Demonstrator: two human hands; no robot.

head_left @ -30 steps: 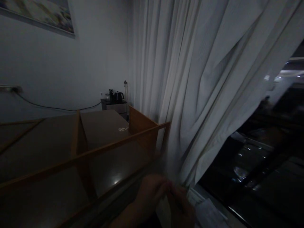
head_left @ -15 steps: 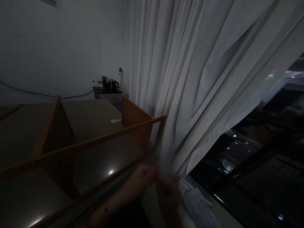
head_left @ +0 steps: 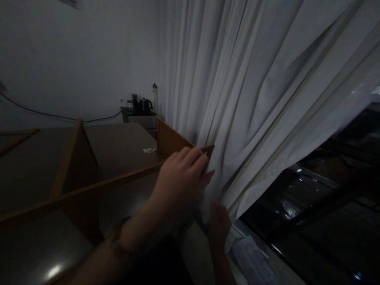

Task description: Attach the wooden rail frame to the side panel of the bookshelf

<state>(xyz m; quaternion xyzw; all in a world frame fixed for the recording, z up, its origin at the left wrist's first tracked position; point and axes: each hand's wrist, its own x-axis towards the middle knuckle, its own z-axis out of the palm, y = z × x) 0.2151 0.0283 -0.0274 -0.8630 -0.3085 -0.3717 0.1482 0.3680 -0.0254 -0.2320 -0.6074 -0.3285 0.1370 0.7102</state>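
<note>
My left hand (head_left: pixel 184 172) is raised in front of the corner of a wooden frame (head_left: pixel 130 174), fingers curled and thumb pointing right. It overlaps the top rail; whether it touches the wood or pinches something small, I cannot tell. My right hand (head_left: pixel 219 221) is lower, closed like a fist, beside the bottom of the long white curtain (head_left: pixel 237 130). What it holds, if anything, is hidden. A bracelet (head_left: pixel 117 239) is on my left wrist. The room is dim.
Upright wooden panels (head_left: pixel 71 162) divide the brown surface, where small pale pieces (head_left: pixel 149 150) lie. A black kettle (head_left: pixel 145 104) stands on a small cabinet (head_left: pixel 138 118) at the back. Folded cloth (head_left: pixel 252 257) lies at lower right, beside the dark window (head_left: pixel 303 206).
My hands were close together and blurred low by the curtain. My left hand has moved up in front of the frame's corner, apart from the right, which has stayed low. The view has shifted slightly.
</note>
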